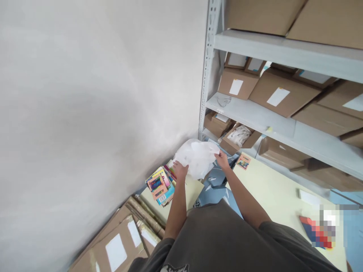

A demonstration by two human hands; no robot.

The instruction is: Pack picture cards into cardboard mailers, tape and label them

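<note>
I hold a crumpled white plastic bag (197,156) out in front of me with both hands. My left hand (180,170) grips its lower left edge, fingers closed on the plastic. My right hand (222,159) pinches its right side. Below my left hand lies a stack of colourful cards or booklets (159,186) on a pale yellow table (272,189). What the bag holds is hidden.
A grey metal shelf rack (255,113) stands ahead on the right, loaded with labelled cardboard boxes (279,96); one open box (238,138) holds white packets. More flat cardboard boxes (119,245) lie at the lower left against a white wall (85,113). A small colourful card (243,161) lies on the table.
</note>
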